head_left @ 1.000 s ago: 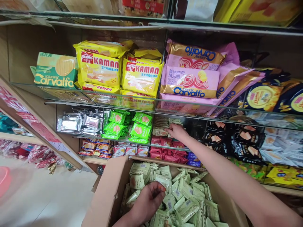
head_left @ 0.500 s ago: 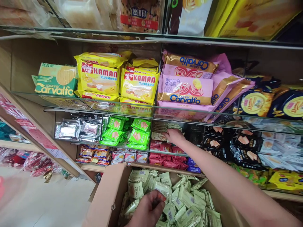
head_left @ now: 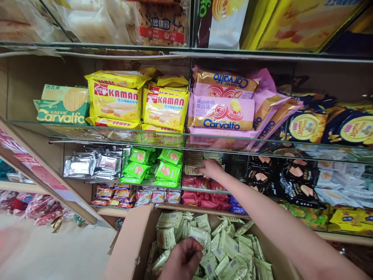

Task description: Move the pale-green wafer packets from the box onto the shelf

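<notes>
My right hand (head_left: 210,168) reaches onto the glass middle shelf and rests on a stack of pale snack packets (head_left: 194,163); its fingers curl over them. My left hand (head_left: 181,259) is down in a brown cardboard box (head_left: 128,245) full of small pale-green snack packets (head_left: 230,249), fingers closed around some of them. Bright green packets (head_left: 167,169) lie just left of the right hand, red packets (head_left: 201,186) just below it.
Glass shelves (head_left: 175,137) hold yellow Kaman biscuit bags (head_left: 164,109), pink Carvalfo bags (head_left: 221,112), a green Carvalfo box (head_left: 62,105), silver packets (head_left: 93,163) and black packets (head_left: 291,175). A wooden side panel (head_left: 43,175) and pale floor (head_left: 52,252) are at the left.
The view has tilted upward a little. My right hand has shifted slightly left on the pale packet stack. My left hand stays in the box, gripping packets.
</notes>
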Motion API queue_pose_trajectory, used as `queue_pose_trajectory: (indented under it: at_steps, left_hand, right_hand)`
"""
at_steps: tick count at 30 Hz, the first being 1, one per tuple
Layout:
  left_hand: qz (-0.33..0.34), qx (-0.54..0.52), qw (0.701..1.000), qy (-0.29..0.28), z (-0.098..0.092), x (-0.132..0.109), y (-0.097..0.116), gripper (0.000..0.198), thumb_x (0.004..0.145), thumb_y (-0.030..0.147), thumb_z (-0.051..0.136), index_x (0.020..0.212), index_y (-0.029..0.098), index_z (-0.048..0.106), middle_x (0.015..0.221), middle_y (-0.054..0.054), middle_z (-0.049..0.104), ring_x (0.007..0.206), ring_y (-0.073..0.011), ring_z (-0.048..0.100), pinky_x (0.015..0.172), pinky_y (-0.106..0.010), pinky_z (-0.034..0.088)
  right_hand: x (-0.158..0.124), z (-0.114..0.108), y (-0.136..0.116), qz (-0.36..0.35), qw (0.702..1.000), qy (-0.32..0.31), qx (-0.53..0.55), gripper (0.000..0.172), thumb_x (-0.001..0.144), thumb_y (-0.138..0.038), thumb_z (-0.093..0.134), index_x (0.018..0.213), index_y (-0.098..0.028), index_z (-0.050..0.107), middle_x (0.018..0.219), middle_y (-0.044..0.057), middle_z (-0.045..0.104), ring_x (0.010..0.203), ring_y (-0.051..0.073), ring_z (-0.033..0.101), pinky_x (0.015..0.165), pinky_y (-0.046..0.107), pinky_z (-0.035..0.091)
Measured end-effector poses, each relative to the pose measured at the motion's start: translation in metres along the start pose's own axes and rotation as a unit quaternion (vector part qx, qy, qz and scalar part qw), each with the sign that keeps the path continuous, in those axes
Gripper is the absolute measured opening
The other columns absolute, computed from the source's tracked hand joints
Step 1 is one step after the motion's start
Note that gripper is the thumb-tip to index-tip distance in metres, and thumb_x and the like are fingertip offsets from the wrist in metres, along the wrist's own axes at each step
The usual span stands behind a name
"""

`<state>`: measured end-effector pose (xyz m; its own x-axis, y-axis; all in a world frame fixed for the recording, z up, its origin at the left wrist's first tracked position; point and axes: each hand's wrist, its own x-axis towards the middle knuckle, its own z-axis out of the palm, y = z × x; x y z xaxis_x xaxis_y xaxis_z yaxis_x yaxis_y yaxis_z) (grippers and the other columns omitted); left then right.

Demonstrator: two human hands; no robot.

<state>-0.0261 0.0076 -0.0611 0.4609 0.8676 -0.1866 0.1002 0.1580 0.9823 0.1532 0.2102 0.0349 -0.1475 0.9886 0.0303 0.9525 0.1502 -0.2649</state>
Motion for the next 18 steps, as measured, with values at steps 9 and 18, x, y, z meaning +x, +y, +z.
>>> queue_pose_trajectory:
  at_steps: [9, 18]
  left_hand:
    - [-0.007, 0.012, 1.0, 0.004, 0.0006, -0.0018, 0.0063, 0.036, 0.073, 0.052, 0.051, 0.075, 0.016, 0.048, 0.06, 0.004, 0.035, 0.056, -0.0102, 0.03, 0.052, -0.022, 0.026]
    - [0.002, 0.016, 1.0, 0.002, 0.0006, -0.002, -0.0003, 0.031, 0.075, 0.047, 0.051, 0.077, 0.016, 0.048, 0.06, 0.005, 0.034, 0.055, -0.0095, 0.029, 0.05, -0.021, 0.025]
  right_hand:
    - [-0.0051, -0.0019, 0.0023, 0.014, 1.0, -0.004, -0.001, 0.04, 0.069, -0.057, 0.051, 0.07, -0.019, 0.063, 0.046, 0.002, 0.06, 0.058, 0.017, 0.059, 0.051, 0.023, 0.037]
    - [-0.0005, 0.0035, -0.0012, 0.041, 0.998, -0.03, 0.025, 0.036, 0.07, -0.053, 0.052, 0.07, -0.019, 0.063, 0.047, -0.001, 0.061, 0.049, 0.012, 0.059, 0.046, 0.02, 0.037]
